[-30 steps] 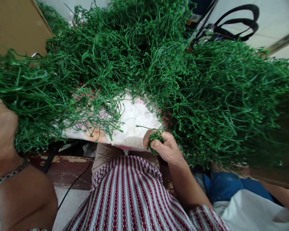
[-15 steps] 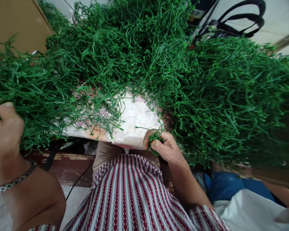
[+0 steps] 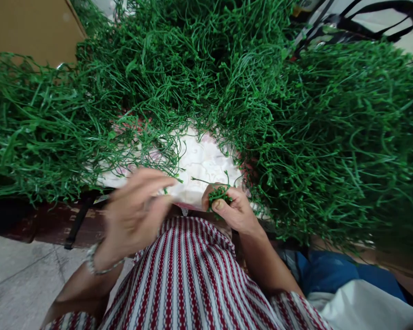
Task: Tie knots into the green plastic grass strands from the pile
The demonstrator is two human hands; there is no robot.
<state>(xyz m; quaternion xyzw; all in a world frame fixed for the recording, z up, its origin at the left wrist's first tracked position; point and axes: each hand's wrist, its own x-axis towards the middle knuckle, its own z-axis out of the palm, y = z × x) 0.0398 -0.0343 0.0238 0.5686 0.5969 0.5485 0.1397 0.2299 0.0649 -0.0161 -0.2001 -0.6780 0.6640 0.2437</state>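
Observation:
My right hand (image 3: 236, 211) is closed round a small bundle of green plastic stems (image 3: 219, 195), with a thin sprig sticking out to the left. To its left, above the near edge of the flowered cloth (image 3: 199, 160), hangs my left hand (image 3: 137, 213), blurred by motion. A small green tip shows near its fingers, and whether they grip it is unclear. Large heaps of green artificial stems (image 3: 316, 137) lie round the cloth on the left, far and right sides.
A brown cardboard panel (image 3: 34, 30) stands at the far left. Black straps (image 3: 382, 18) of a bag show at the far right. Blue fabric (image 3: 340, 270) and a pale cloth (image 3: 368, 302) are at the lower right, beside the striped apron (image 3: 192, 275).
My left hand has left the green heap at the far left and moved right, close to my right hand. My right hand still grips its bundle. The view has shifted slightly.

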